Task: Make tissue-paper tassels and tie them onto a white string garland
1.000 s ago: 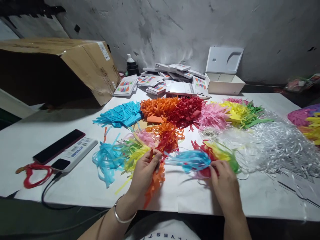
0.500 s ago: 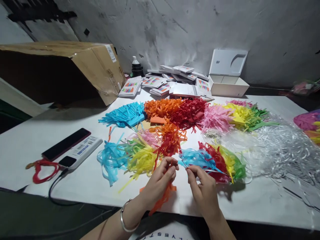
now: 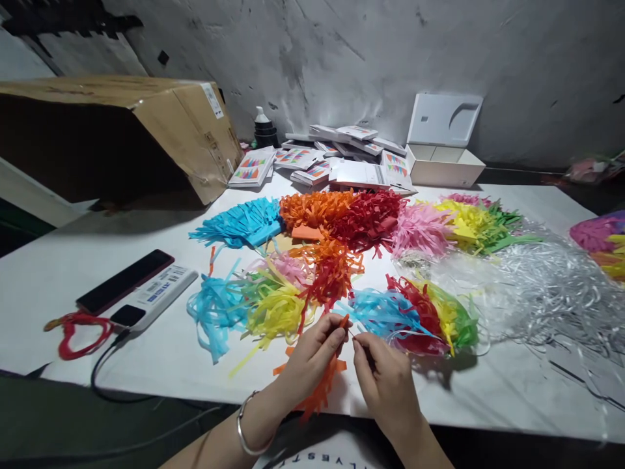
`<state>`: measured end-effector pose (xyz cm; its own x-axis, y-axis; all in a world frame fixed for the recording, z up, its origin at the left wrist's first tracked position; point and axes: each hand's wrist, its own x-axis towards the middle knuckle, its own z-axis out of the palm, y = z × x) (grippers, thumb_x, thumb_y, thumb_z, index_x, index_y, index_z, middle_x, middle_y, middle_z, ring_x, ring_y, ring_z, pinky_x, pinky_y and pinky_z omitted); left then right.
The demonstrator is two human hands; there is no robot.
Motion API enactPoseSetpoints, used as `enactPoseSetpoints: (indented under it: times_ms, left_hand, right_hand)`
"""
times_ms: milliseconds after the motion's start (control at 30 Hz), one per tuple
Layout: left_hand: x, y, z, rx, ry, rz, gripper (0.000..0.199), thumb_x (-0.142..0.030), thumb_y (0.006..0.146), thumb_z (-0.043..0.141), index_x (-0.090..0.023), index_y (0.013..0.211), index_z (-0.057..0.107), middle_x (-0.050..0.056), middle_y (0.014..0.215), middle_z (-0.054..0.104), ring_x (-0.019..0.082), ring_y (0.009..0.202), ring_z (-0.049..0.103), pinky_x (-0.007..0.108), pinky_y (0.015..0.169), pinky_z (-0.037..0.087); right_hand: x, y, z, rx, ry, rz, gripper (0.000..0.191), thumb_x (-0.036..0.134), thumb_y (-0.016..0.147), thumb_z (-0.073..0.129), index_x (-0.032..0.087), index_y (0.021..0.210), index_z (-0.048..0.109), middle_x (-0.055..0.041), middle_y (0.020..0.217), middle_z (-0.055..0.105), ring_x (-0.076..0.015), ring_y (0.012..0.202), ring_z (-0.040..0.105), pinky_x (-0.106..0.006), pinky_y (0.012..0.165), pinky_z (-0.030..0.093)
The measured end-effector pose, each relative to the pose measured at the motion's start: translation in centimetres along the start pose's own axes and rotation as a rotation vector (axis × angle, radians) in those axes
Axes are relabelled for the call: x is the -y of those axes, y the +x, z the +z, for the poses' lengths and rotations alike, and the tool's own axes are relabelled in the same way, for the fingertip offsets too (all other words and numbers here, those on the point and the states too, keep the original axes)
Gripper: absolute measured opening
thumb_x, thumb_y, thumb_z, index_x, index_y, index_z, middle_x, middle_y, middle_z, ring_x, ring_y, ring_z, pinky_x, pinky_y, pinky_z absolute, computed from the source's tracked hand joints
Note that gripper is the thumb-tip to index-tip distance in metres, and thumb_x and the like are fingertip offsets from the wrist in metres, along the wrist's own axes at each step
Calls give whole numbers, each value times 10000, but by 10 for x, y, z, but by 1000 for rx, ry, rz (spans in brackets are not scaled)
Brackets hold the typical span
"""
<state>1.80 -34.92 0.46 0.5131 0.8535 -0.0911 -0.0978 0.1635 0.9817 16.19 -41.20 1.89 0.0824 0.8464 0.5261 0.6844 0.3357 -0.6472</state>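
An orange paper tassel hangs from my left hand, its twisted top pinched between thumb and fingers. Close on the right, my right hand pinches a thin tie, apparently a wire or thread, at the tassel's top; its exact kind is too small to tell. Just beyond the hands lies a bunch of blue, red, yellow and green tassels. To the left are loose blue strips and yellow tassels, with orange and red ones behind my left hand.
A row of fringed paper bundles crosses the table. Silver strips heap on the right. Behind stand flat printed boxes, an opened white box and a large carton. A phone and a power bank lie left.
My right hand has moved left and slightly down, closer to my left hand. The orange tassel's top now sticks up above my left fingers.
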Motion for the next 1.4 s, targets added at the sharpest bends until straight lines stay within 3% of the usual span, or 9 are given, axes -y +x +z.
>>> enactPoseSetpoints:
  times_ms: [333,500,600,700,867,1067,1233,1400]
  left_hand:
    - [9,-2,2,4,-13,23,250,-428,968,563,-192,1018,627,-5,821,533,120,716,474,246,668,404]
    - [7,-2,0,-4,104,44,230,-390,968,564,-197,1034,669,12,825,593,144,742,534,271,721,439]
    - [2,-1,-1,22,189,94,202,-356,938,607,-191,952,723,52,892,672,190,843,602,304,802,466]
    - [-4,0,-2,69,261,136,221,-336,926,620,-184,823,744,55,834,690,203,828,624,304,793,475]
    - [-9,-1,-3,84,321,167,302,-366,955,570,-173,790,733,52,796,680,191,782,613,281,746,465]
    - [-8,-2,1,49,132,34,355,-450,921,613,-159,753,725,57,781,683,197,780,609,294,759,469]
    - [-1,-2,3,34,-204,-145,312,-403,816,765,-166,1018,771,39,731,697,160,712,604,258,684,458]
    - [1,-4,-1,114,-225,-133,292,-395,818,775,-183,1018,782,71,860,736,179,768,651,289,734,499]
  right_hand:
    - [4,-1,-3,-34,-47,-21,212,138,989,445,172,883,626,-11,676,661,-127,544,625,-231,547,422]
    - [1,-3,-2,-35,-155,-47,235,137,992,427,164,868,626,-28,679,665,-149,541,630,-252,540,423]
    - [1,-3,-4,19,-95,-49,230,157,998,429,171,892,632,-30,711,684,-153,584,659,-242,562,458]
    - [1,-3,-5,39,35,44,205,196,999,460,192,894,635,-16,733,700,-141,619,682,-213,584,498]
    - [-5,-7,-2,14,169,283,108,257,980,533,197,1044,597,41,638,664,-105,460,624,-172,438,474]
    - [-5,-8,-3,-26,115,220,81,262,981,537,211,1034,572,4,724,720,-133,554,687,-184,430,476]
    - [-4,-7,-4,-37,56,164,76,248,987,518,212,1027,572,-2,731,715,-144,566,689,-206,473,487]
    - [-5,-7,-6,71,302,297,71,277,967,554,222,1008,568,11,715,696,-132,577,674,-180,440,466]
